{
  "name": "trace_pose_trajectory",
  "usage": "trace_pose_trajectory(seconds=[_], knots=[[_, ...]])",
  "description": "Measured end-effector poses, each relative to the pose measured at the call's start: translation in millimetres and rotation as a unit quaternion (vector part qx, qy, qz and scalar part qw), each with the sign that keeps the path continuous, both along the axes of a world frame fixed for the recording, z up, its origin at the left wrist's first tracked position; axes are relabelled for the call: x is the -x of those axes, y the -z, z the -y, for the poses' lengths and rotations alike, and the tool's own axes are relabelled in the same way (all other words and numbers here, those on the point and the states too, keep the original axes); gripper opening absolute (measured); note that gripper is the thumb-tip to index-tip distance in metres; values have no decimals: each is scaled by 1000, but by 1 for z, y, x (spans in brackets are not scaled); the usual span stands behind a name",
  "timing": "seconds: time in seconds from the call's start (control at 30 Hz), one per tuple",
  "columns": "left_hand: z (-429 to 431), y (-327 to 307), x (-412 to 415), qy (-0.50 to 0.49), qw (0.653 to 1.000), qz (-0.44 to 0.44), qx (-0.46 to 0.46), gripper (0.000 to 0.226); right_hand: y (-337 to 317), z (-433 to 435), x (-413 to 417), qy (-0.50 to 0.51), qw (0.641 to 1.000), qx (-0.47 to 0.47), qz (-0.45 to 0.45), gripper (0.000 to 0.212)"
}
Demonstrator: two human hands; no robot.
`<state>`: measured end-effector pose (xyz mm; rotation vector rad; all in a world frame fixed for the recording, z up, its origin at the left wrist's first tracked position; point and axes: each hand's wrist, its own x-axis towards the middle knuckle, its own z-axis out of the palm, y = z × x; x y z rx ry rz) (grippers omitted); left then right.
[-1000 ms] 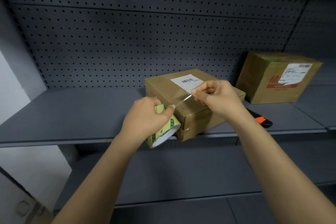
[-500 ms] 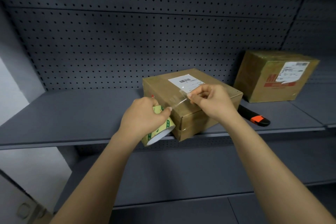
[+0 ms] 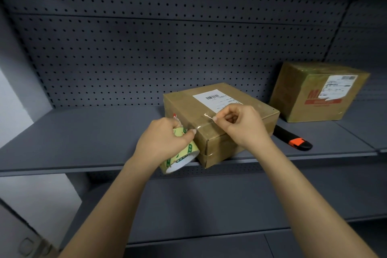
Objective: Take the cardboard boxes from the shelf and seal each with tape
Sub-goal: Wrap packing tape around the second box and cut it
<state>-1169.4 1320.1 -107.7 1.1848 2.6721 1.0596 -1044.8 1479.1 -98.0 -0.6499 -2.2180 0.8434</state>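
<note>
At the front edge of the shelf (image 3: pixel 83 132), one corner overhanging, sits a flat cardboard box (image 3: pixel 219 146). Left hand (image 3: pixel 165 142): fingers curled round a tape roll (image 3: pixel 182 156), held against the box's left side. Right hand (image 3: pixel 243 123): thumb and forefinger pinch the free end of a clear tape strip (image 3: pixel 201 120) stretched from the roll across the box top. Knife (image 3: pixel 293 140) lies just right of this box; second box (image 3: pixel 318 92) farther right, toward the back.
</note>
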Motion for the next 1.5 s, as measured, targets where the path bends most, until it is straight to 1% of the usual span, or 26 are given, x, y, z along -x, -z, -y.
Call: trace_pose_trajectory(seconds=[0.1, 0.2, 0.3, 0.37, 0.53, 0.77, 0.93, 1.07, 1.1, 1.17, 1.2, 1.3, 1.37, 1.4, 1.47, 1.5], knots=[[1, 0, -1, -1, 1000, 3, -9, 47, 1, 1, -1, -1, 1000, 15, -16, 12], [2, -4, -2, -11, 999, -8, -33, 53, 0, 0, -2, -8, 998, 54, -27, 10], [1, -9, 1, -14, 999, -25, -33, 56, -3, -3, -3, -14, 996, 83, -26, 10], [1, -11, 2, -7, 999, -30, -26, 57, -3, -2, -3, -9, 997, 77, -24, 11], [3, -8, 2, 5, 1000, -22, -14, 49, -1, 2, -2, -2, 998, 56, -18, 11], [2, -5, 4, 4, 1000, -21, -12, 50, -2, 3, -3, 1, 999, 31, -13, 12], [2, -1, 5, 11, 1000, -12, -7, 41, 2, 5, -4, -8, 1000, 0, -25, 8], [2, 3, 5, 11, 1000, -4, -3, 42, 8, 8, -3, -5, 999, -34, -14, 7], [1, 5, 5, 11, 1000, -6, -3, 46, 9, 8, -2, 5, 999, -35, -15, 8], [0, 6, 4, 12, 1000, -4, -10, 53, 11, 7, -1, 28, 999, -5, -37, 23], [1, 7, 3, 10, 1000, -1, -16, 53, 11, 6, -1, 39, 998, 7, -46, 28], [1, 6, -2, -6, 1000, -6, -17, 41, 12, 4, 1, 70, 996, -27, -47, 27], [2, 4, -5, -15, 1000, -16, -19, 37, 12, 8, 1, 70, 995, -38, -62, 24], [1, 4, -5, -17, 999, -20, -22, 38, 13, 10, 0, 63, 993, -56, -79, 21], [1, 4, -6, -17, 999, -28, -25, 42, 16, 16, -3, 27, 986, -126, -109, 11], [0, 4, -6, -19, 999, -32, -27, 43, 17, 19, -4, -5, 981, -163, -104, 10]])
